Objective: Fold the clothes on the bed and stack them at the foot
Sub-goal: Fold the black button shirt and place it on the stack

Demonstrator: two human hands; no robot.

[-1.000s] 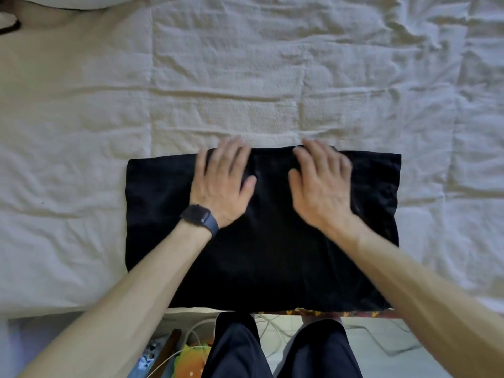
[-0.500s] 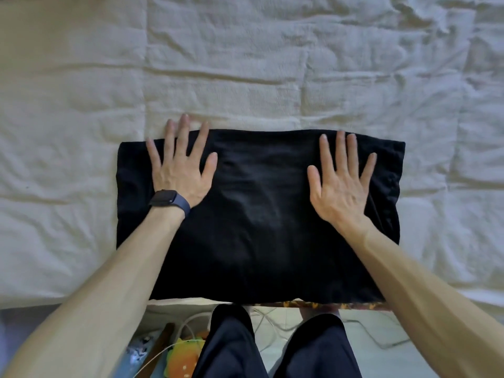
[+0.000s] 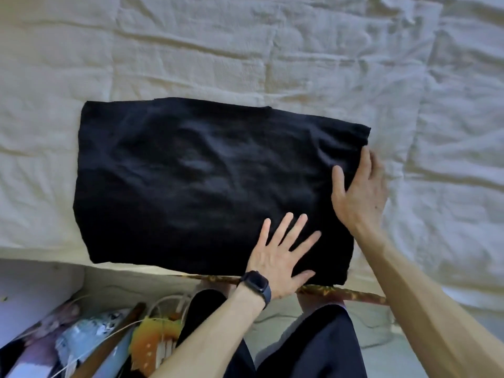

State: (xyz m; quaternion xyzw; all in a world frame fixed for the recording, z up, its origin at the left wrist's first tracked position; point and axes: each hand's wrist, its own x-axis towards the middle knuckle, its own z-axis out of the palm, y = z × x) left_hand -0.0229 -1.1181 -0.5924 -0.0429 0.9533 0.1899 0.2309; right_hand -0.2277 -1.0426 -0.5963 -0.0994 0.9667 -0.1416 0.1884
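A black garment [image 3: 204, 181], folded into a wide rectangle, lies flat on the cream sheet of the bed [image 3: 245, 50], close to its near edge. My left hand [image 3: 281, 257], with a dark watch on the wrist, presses flat with spread fingers on the garment's near right corner. My right hand [image 3: 360, 197] is at the garment's right edge. Its thumb lies on top of the cloth and its straight fingers run along the edge. Whether those fingers reach under the cloth is hidden.
The wrinkled sheet spreads far behind and to the right of the garment. A patterned strip [image 3: 341, 293] marks the bed's near edge. On the floor at lower left lie bags, cables and an orange item [image 3: 152, 339]. My legs in dark trousers [image 3: 313, 345] stand against the bed.
Both hands have left the garment's far corners. My left hand crossed to the near right corner and my right hand slid to the right edge. The view shifted right.
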